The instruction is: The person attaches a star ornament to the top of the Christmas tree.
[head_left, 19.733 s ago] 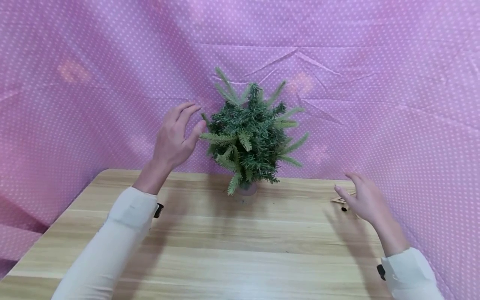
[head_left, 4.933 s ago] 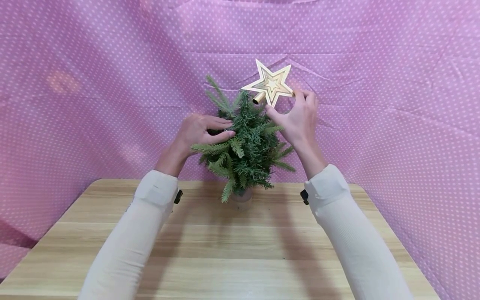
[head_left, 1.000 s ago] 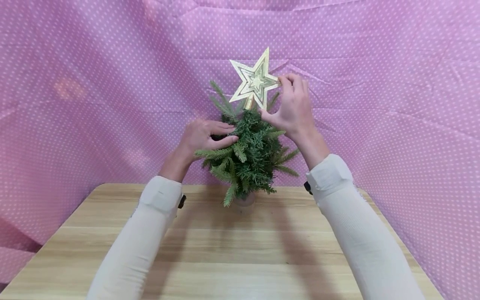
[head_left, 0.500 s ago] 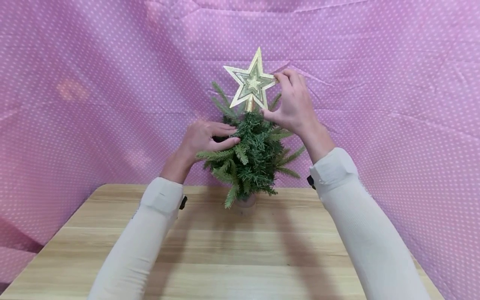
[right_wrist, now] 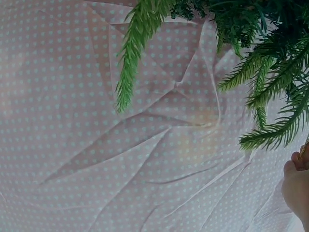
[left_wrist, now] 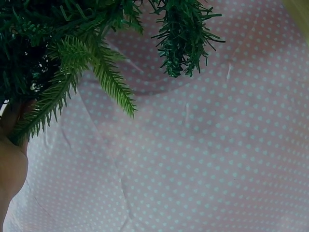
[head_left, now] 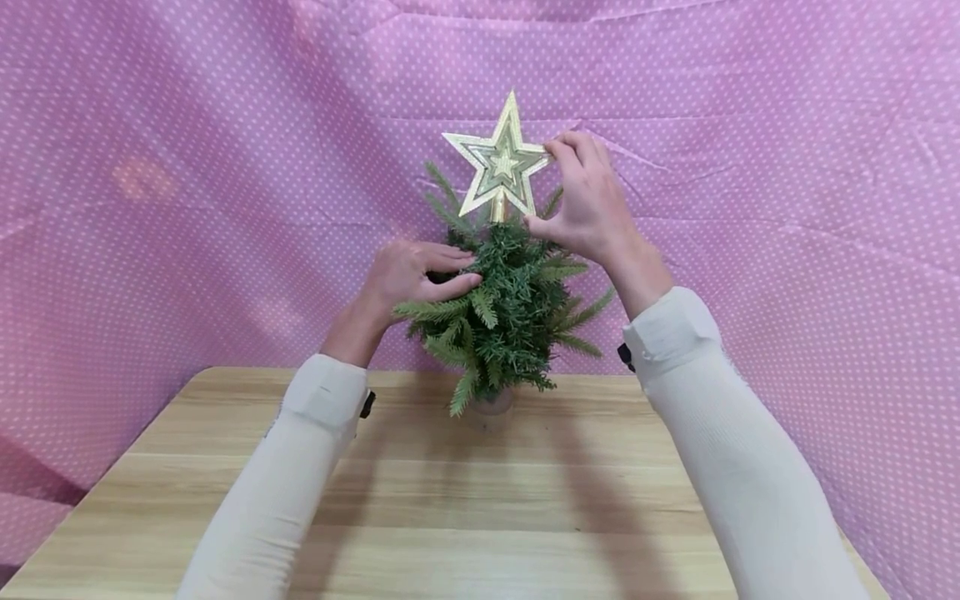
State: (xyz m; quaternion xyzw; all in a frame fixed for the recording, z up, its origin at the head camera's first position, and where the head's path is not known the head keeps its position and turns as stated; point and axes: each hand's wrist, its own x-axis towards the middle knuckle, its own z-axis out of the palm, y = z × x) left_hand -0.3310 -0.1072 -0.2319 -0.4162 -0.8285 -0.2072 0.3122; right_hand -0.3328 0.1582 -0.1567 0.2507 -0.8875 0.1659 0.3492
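A small artificial Christmas tree (head_left: 517, 308) stands upright near the table's back edge. My left hand (head_left: 405, 271) grips its upper left side, thumb and fingers reaching into the foliage, where the fingertips are partly hidden. On top sits a gold star tree topper (head_left: 504, 162), nearly upright, its tubular socket (head_left: 498, 207) meeting the treetop. Whether the tip is inside the socket is hidden. With my right hand (head_left: 592, 200) I hold the star by its right side, fingers at the right point and thumb by the lower right point. In the right wrist view, this hand (right_wrist: 297, 181) shows only at the edge.
The wooden table (head_left: 450, 508) carries the tree's pale round base (head_left: 492, 404). Behind and at the sides hangs a pink polka-dot cloth (head_left: 262, 167). Light green sprigs (head_left: 581, 317) stick out from the tree's sides.
Earlier the star lay at the table's right, then my right hand brought it over the tree. Within the last second it has turned from leaning right to nearly upright on the treetop; my left hand stays.
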